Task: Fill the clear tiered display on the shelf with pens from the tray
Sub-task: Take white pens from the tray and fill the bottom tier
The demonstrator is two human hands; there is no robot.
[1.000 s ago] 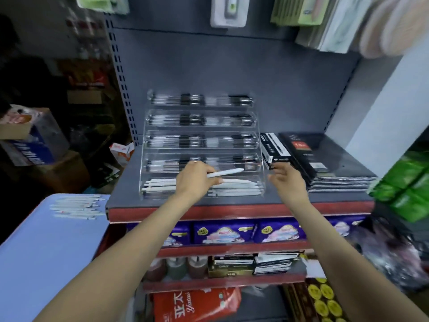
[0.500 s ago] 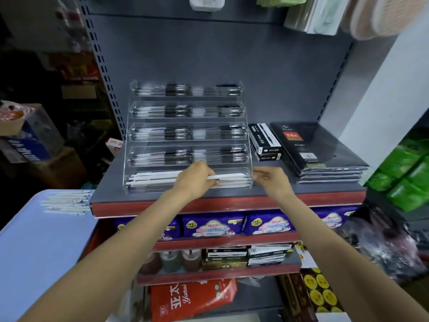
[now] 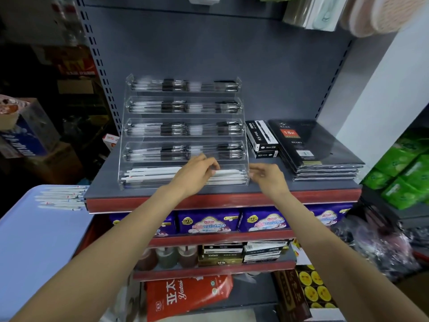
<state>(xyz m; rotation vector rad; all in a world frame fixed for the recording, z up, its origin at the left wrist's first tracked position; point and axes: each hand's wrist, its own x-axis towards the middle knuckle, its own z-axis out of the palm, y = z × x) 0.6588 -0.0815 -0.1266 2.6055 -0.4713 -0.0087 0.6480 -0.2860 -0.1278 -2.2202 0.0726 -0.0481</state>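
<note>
White pens (image 3: pixel 148 175) in the clear display's (image 3: pixel 185 135) bottom tier, left hand (image 3: pixel 192 175) curled over them, right hand (image 3: pixel 269 180) loosely open, empty, beside.

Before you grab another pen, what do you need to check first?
1. Bottom tier of the display has room: ok, white pens don't reach its top.
2. Last pen is let go: cannot tell, the left hand covers it.
3. Right hand is free: ok, it holds nothing, beside the display's right end.
4. More pens wait on the tray: ok, tray pens lie at its far edge.
5. Upper tiers are full: ok, dark pens sit in all four.
</note>
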